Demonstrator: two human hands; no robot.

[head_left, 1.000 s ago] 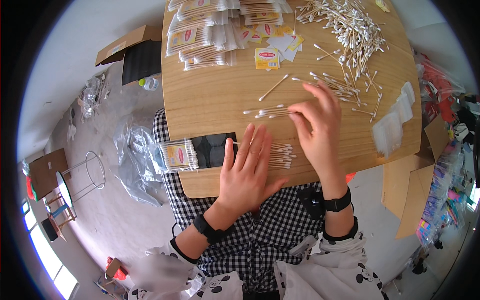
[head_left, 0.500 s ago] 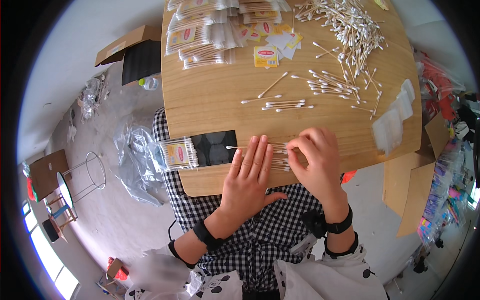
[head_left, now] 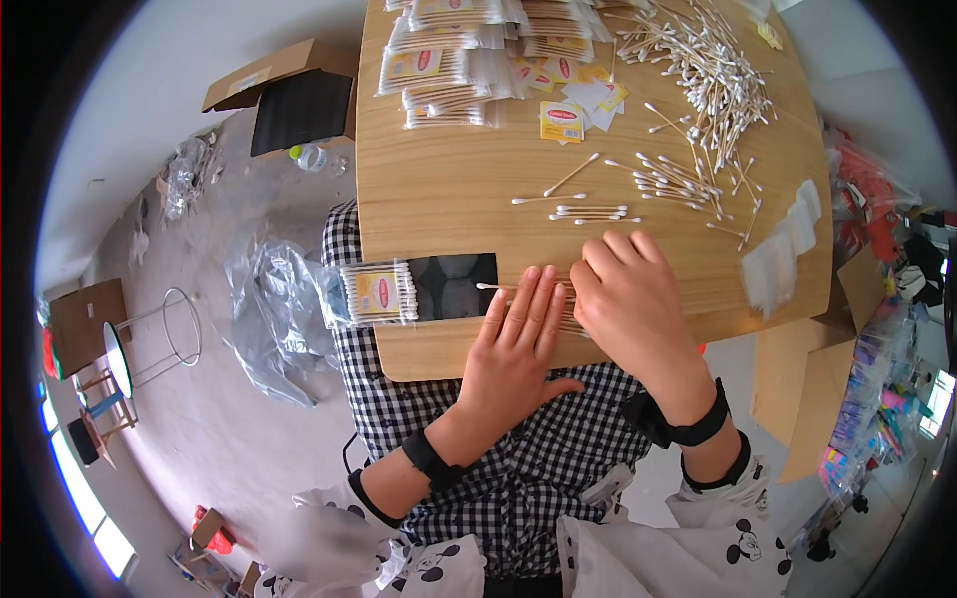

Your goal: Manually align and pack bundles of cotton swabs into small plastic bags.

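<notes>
My left hand lies flat, fingers stretched and side by side, over a layer of cotton swabs near the table's front edge. One swab tip pokes out left of its fingers. My right hand is curled at the right ends of these swabs, thumb hidden; what its fingers pinch, if anything, does not show. Left of my left hand is a dark strip with round shapes on it. Beside that, at the table's left edge, sits a clear pack of swabs with a yellow label card.
Filled swab packs are stacked at the back left, beside loose label cards. A heap of swabs covers the back right, with scattered swabs in front. Clear empty bags lie at the right edge. An open carton stands beyond.
My right hand has turned and curled, its knuckles now covering the swabs' right ends. My left hand stays flat on the swabs. The whole view has shifted slightly.
</notes>
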